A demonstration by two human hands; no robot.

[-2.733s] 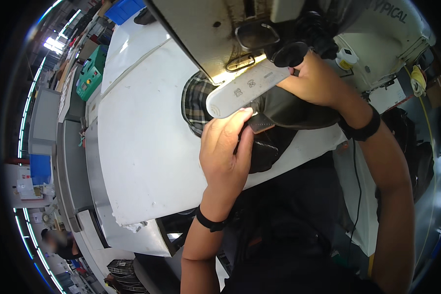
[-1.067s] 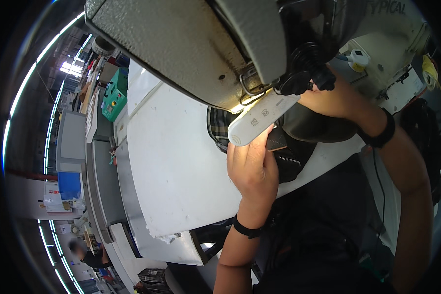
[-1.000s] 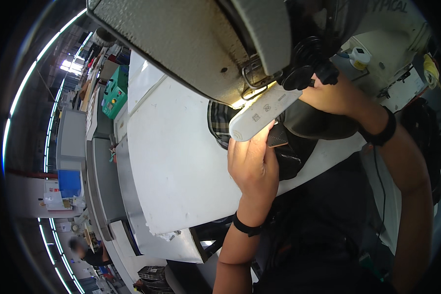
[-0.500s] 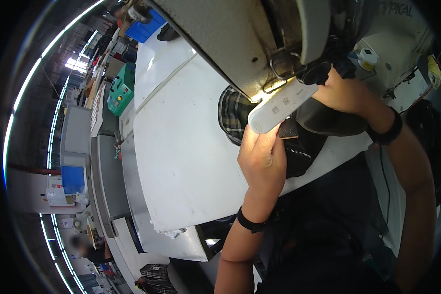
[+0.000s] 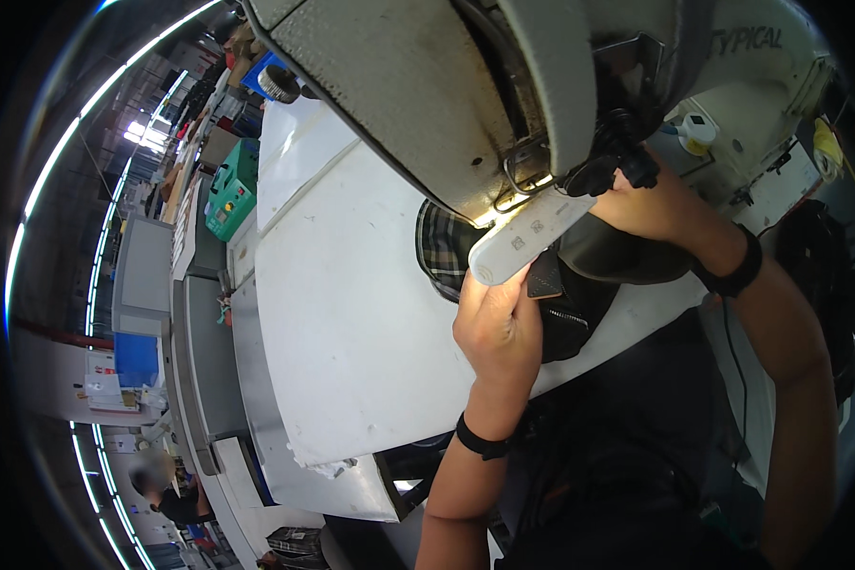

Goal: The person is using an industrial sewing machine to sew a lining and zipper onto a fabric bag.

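Note:
A black bag (image 5: 579, 318) with a zipper and a small dark tab lies under the head of a sewing machine (image 5: 399, 114). Its plaid lining (image 5: 439, 249) spreads out to the left of the needle area. My left hand (image 5: 500, 328) is closed on the bag's near edge, thumb and fingers pressed together. A white oblong lamp (image 5: 527, 242) hides its fingertips and the needle. On the right, my right hand (image 5: 641, 204) is curled on the bag's dark, smooth panel (image 5: 617, 249), its fingers partly behind the machine's black knobs (image 5: 617, 157).
White tabletop (image 5: 351, 313) extends left of the machine. Beyond it stand a green box-shaped device (image 5: 233, 190) and a grey cabinet (image 5: 142, 275). A small white bottle (image 5: 696, 133) is by the machine's right side. A person (image 5: 176, 499) sits far off at lower left.
The whole view has shifted a little, so the hands, bag and lamp sit slightly lower and further left. Both hands keep their hold, with no clear movement against the machine.

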